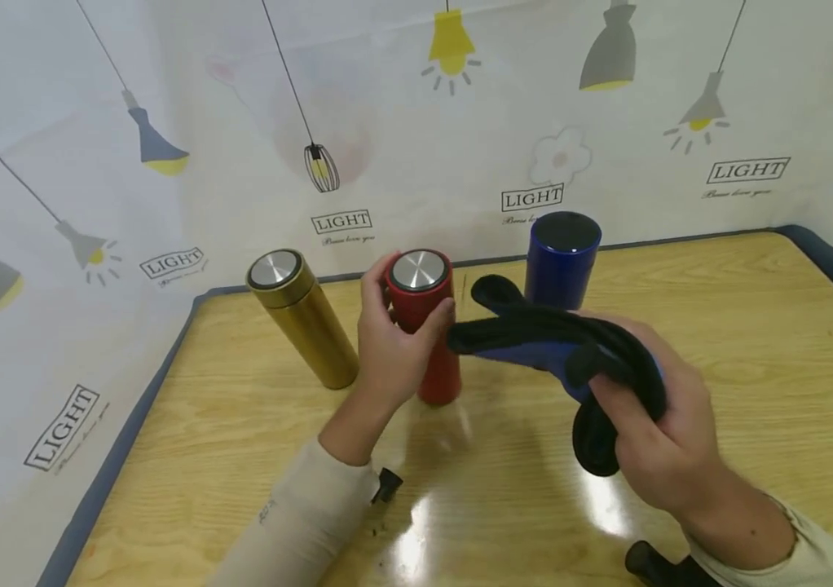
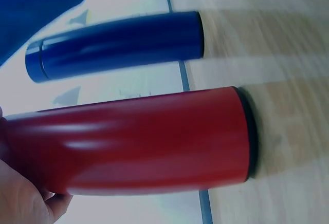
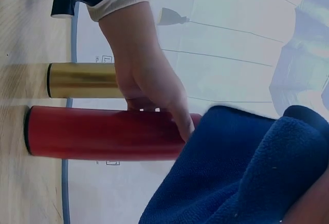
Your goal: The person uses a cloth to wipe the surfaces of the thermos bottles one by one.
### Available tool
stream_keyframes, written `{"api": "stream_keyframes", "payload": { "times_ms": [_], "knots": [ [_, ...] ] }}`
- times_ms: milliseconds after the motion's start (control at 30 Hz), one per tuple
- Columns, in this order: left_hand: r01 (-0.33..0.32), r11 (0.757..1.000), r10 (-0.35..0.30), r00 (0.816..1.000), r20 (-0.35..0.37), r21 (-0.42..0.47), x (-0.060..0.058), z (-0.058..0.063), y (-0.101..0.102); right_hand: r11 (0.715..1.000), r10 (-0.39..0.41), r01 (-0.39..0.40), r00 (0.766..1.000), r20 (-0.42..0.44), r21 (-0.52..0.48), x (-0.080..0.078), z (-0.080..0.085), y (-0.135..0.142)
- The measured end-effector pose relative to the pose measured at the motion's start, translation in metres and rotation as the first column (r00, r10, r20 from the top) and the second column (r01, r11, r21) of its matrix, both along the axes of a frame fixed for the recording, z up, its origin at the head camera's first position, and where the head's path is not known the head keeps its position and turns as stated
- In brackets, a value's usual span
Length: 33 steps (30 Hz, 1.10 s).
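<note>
My left hand (image 1: 396,350) grips a red thermos flask (image 1: 442,377) near its top, thumb on one side and fingers round the other. The flask stands upright with its base at the tabletop, and its silver lid top (image 1: 420,270) shows above the hand. In my right hand (image 1: 669,436) is a folded dark blue cloth (image 3: 216,167), pinched between thumb and fingers. The cloth is in the air to the right of the red flask, its edge close to the flask's upper part. Whether the two touch cannot be told.
A gold thermos flask (image 1: 314,330) stands to the left of the red one. Behind the cloth, to the right, stands a blue thermos flask (image 2: 123,47). The wooden table (image 1: 739,326) meets a lamp-patterned backdrop (image 1: 402,106) along its back and left edges.
</note>
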<state>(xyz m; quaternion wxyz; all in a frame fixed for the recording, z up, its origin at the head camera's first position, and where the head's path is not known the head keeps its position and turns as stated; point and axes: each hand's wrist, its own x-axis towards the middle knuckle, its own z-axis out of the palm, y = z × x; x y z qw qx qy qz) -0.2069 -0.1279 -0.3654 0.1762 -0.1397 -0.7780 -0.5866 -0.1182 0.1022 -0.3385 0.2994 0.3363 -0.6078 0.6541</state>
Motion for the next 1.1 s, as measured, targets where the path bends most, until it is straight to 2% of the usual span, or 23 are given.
{"api": "stream_keyframes", "payload": {
  "times_ms": [133, 233, 400, 500, 567, 667, 767, 900, 933, 1000, 1100],
  "knots": [
    [-0.033, 0.999, 0.033, 0.999, 0.019, 0.019, -0.008, 0.001, -0.009, 1.0, 0.009, -0.009, 1.0, -0.005, 0.0, -0.001, -0.001, 0.0],
    [-0.036, 0.998, 0.036, 0.999, 0.011, 0.052, -0.016, 0.0, -0.014, 1.0, -0.004, 0.004, 1.0, 0.024, 0.02, -0.001, 0.0, 0.002],
    [-0.031, 0.996, 0.031, 1.0, 0.001, 0.079, -0.03, -0.002, -0.019, 0.996, -0.049, 0.036, 0.985, 0.167, 0.08, 0.003, 0.002, 0.007],
    [-0.052, 0.996, 0.052, 0.999, 0.003, 0.079, -0.034, -0.004, -0.022, 0.997, 0.008, -0.026, 0.968, 0.251, 0.07, 0.004, 0.0, 0.009],
    [-0.07, 0.994, 0.071, 0.997, -0.002, 0.082, -0.035, -0.004, -0.024, 0.993, 0.06, -0.089, 0.947, 0.317, 0.079, 0.003, -0.001, 0.01],
    [-0.094, 0.993, 0.095, 0.995, -0.006, 0.078, -0.036, -0.004, -0.027, 0.971, 0.138, -0.205, 0.9, 0.413, 0.124, 0.002, -0.001, 0.011],
    [-0.112, 0.991, 0.112, 0.994, 0.001, 0.074, -0.037, -0.003, -0.029, 0.929, 0.205, -0.332, 0.831, 0.518, 0.164, 0.001, 0.0, 0.011],
    [-0.131, 0.988, 0.128, 0.991, 0.036, 0.079, -0.039, -0.004, -0.031, 0.866, 0.288, -0.473, 0.74, 0.608, 0.165, 0.001, 0.001, 0.008],
    [-0.137, 0.987, 0.134, 0.99, 0.044, 0.078, -0.039, -0.005, -0.031, 0.855, 0.296, -0.491, 0.727, 0.62, 0.168, 0.001, 0.001, 0.007],
    [-0.149, 0.986, 0.145, 0.988, 0.056, 0.074, -0.038, -0.005, -0.031, 0.839, 0.3, -0.512, 0.718, 0.628, 0.185, 0.001, 0.001, 0.006],
    [-0.162, 0.986, 0.16, 0.985, 0.067, 0.031, -0.035, -0.007, -0.029, 0.829, 0.294, -0.517, 0.728, 0.619, 0.215, 0.004, 0.001, 0.005]
  ]
}}
